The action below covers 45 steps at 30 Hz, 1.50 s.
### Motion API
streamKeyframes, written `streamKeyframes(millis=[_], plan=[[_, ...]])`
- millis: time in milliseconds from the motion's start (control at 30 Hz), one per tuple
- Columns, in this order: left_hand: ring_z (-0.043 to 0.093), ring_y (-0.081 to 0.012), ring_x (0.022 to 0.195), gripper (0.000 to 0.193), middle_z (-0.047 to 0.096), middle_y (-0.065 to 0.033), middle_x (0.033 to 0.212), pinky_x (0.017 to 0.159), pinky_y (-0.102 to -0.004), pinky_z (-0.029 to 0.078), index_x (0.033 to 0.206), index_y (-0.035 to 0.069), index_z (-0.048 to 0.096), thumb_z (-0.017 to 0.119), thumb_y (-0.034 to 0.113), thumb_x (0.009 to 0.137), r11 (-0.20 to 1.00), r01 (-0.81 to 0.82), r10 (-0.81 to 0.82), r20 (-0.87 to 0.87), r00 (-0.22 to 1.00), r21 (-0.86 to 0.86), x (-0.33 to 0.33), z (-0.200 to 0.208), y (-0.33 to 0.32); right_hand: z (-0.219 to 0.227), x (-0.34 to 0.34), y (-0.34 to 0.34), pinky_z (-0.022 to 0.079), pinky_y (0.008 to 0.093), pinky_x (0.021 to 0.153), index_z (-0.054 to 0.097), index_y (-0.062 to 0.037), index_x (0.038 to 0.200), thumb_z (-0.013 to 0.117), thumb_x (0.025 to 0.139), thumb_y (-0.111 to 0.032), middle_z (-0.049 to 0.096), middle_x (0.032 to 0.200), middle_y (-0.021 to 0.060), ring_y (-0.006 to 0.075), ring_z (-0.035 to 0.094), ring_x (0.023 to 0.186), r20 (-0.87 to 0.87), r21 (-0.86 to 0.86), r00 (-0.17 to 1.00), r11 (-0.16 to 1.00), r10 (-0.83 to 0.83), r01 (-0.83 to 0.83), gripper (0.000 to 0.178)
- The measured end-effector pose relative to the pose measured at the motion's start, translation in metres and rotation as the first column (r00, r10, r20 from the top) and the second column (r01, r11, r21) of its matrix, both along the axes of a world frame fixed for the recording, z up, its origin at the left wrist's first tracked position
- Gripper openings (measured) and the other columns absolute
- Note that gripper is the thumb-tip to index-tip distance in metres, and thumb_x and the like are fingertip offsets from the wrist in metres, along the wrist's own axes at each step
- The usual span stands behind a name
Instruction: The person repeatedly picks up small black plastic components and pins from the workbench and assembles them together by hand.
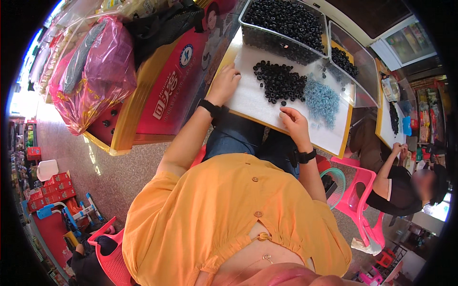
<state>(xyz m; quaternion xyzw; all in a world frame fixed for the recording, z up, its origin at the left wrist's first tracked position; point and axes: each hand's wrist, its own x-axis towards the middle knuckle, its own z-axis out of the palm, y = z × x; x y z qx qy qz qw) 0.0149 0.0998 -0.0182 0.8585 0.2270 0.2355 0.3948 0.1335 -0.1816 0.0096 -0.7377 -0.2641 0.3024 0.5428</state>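
Steady the white board (249,101) with that loose left hand (225,86), and pick black rings (279,83) singly off it, beside the blue bits (322,101), with the right hand (296,127) (can't tell if gripping anything).

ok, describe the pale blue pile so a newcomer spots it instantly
Start at the white board with yellow edges in front of the person. On it, near the right hand, lies a loose black pile; the pale blue pile borders it on the right. Unlike that neighbour, it is light blue and made of visibly finer pieces.
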Motion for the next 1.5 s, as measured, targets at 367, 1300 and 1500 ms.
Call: streamKeyframes(millis=[367,1300,1500], plan=[[0.05,-0.0378,0.121,0.024,0.059,-0.023,0.126,0.106,-0.0447,0.036,0.091,-0.001,0.071,0.062,0.02,0.084,0.975,-0.144,0.124,0.125,0.984,0.167,-0.002,-0.003,-0.013,-0.02,-0.006,0.001,0.05,0.0229,0.075,0.07,-0.0021,0.108,0.067,0.089,-0.012,0.069,0.096,0.0029,0.008,0.062,0.081,0.197,0.082,0.979,0.996,-0.045,0.029,0.021],[0.056,-0.026,0.119,0.021,0.057,-0.0137,0.132,0.097,-0.0344,0.047,0.107,0.002,0.066,0.062,0.015,0.092,0.984,0.138,-0.098,0.298,0.949,-0.116,0.016,0.005,-0.075,0.026,-0.004,0.0,0.045,0.0206,0.062,0.068,-0.0001,0.109,0.067,0.09,-0.008,0.066,0.085,0.0018,0.0069,0.054,0.065,-0.285,0.418,0.958,0.894,-0.038,0.16,0.02],[0.063,-0.0136,0.093,0.027,0.066,-0.0055,0.103,0.08,-0.0276,0.052,0.121,0.002,0.059,0.055,0.017,0.1,0.621,0.369,-0.102,0.396,0.913,-0.691,-0.01,0.071,-0.104,0.063,-0.023,0.002,0.045,0.0204,0.061,0.068,0.0003,0.106,0.071,0.086,-0.004,0.065,0.084,0.0015,0.0077,0.056,0.066,-0.199,0.515,0.98,0.853,0.023,0.084,0.021]])
